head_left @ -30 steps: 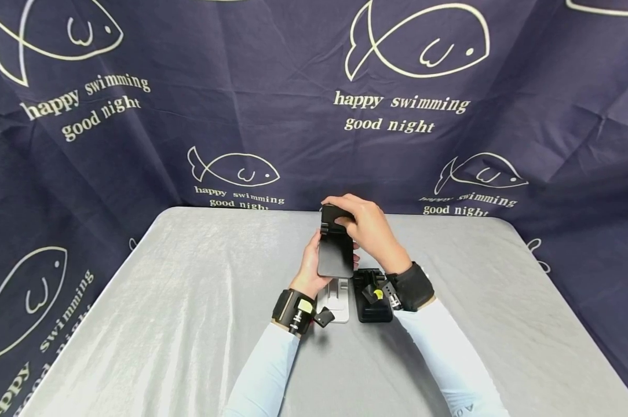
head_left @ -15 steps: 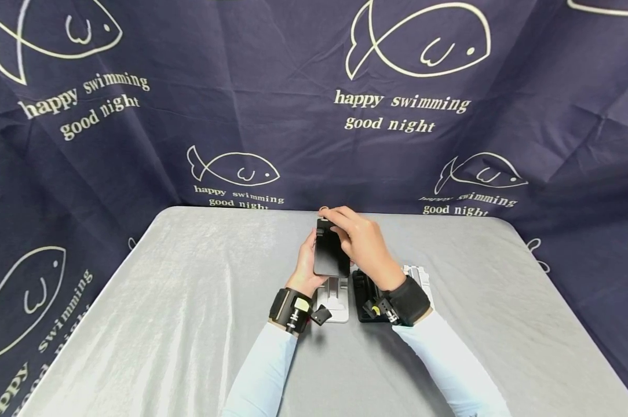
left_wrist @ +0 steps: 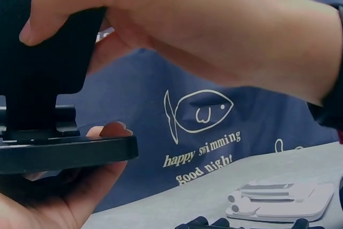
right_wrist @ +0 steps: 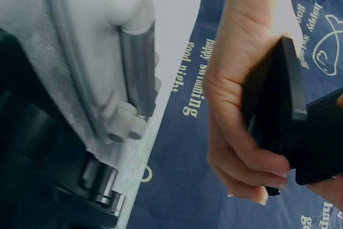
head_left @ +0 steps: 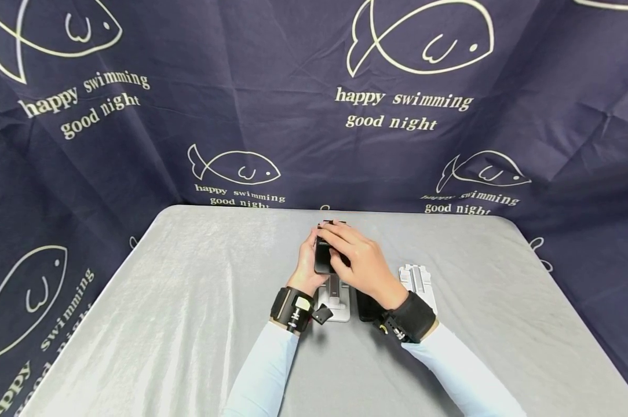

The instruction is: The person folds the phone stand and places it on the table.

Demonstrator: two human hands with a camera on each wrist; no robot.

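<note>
A black folding phone stand [head_left: 322, 263] is held up between both hands, above the table. My left hand [head_left: 306, 267] grips its flat base [left_wrist: 80, 154] from below, fingers curled round the edge, as the right wrist view also shows. My right hand [head_left: 366, 263] pinches the upper plate [left_wrist: 53, 71], with the thumb on its near face. In the left wrist view the plate stands up from the base on a short hinged neck [left_wrist: 32, 113]. From the head, the right hand hides much of the plate.
Below the hands on the grey cloth lie a white stand [head_left: 337, 307] and, beside it, a black one [head_left: 367, 307], partly hidden by the right wrist. Another white stand [head_left: 417, 282] lies farther right. A dark blue fish-print curtain [head_left: 293, 87] hangs behind the table [head_left: 199, 289].
My right hand has come down and nearer with the upper plate, over the base. The left hand has barely shifted. The white stand at right has come into view.
</note>
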